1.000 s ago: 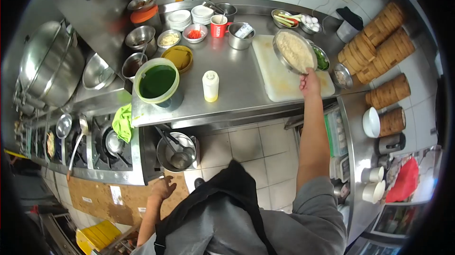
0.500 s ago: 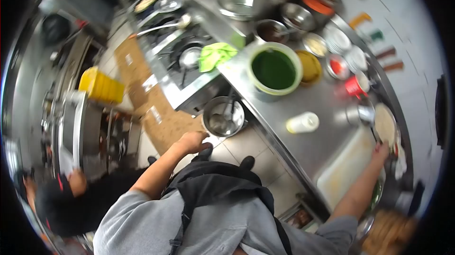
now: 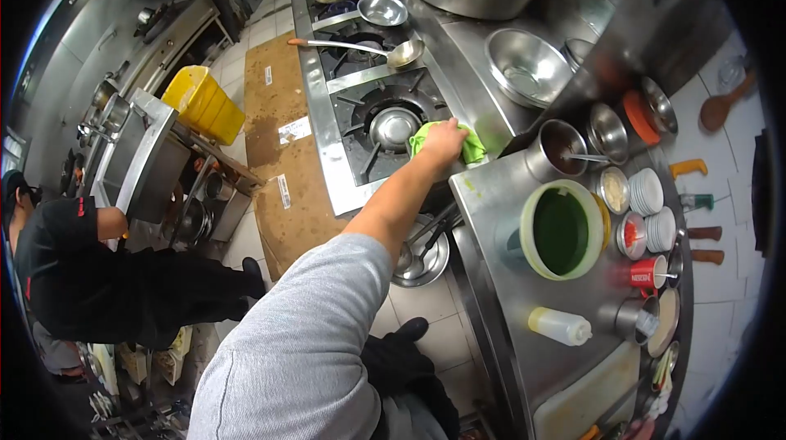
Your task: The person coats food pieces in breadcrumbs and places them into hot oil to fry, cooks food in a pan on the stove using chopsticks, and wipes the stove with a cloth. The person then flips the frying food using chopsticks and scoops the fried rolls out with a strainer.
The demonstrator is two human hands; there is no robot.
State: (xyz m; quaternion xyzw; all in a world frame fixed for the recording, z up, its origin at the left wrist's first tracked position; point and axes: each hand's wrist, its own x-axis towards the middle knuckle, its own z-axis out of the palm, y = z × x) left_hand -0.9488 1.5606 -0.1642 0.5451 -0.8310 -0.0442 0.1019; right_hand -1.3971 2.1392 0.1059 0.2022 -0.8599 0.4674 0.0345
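My left hand (image 3: 443,144) is closed around the bright green cloth (image 3: 472,145) at the corner of the stove, beside the burner (image 3: 394,126). My right hand is not in view. The metal worktop (image 3: 508,309) runs down the right side, holding a tub of dark green liquid (image 3: 561,231), a squeeze bottle lying pale against the steel (image 3: 560,326) and a white cutting board (image 3: 589,395). Partly hidden at the worktop's back edge is the round pan with pale contents (image 3: 665,321).
A ladle (image 3: 404,53) lies across the stove near a metal bowl (image 3: 382,10). Below the worktop's corner is a pot with utensils (image 3: 430,264). Another person in black (image 3: 82,268) stands at the left. A yellow bin (image 3: 205,104) is beyond the cardboard (image 3: 278,145).
The view has swung left toward the stove. My left hand has reached forward and taken hold of the green cloth. My right hand has let go of the pan and left the view.
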